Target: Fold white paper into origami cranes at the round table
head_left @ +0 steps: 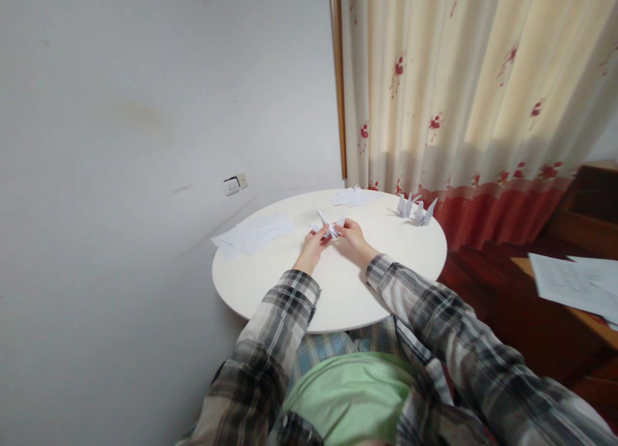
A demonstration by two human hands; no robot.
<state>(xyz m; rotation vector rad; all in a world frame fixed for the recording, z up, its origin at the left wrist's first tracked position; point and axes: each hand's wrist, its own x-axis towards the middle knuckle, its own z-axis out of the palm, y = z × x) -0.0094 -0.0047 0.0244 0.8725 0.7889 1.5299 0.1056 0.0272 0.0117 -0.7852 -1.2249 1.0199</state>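
A white folded paper crane is held just above the middle of the round white table. My left hand grips its near left side between thumb and fingers. From the right, my right hand pinches the other side of the crane. One narrow paper point sticks up and away from me, and the wings spread to either side. My fingers hide part of the folds. Two finished-looking paper cranes, a left one and a right one, stand at the table's far right edge.
Loose white paper sheets lie on the table's left side, and more paper pieces sit at the far edge. A wall with a socket borders the left. A flowered curtain hangs behind. Printed papers rest on wooden furniture at right.
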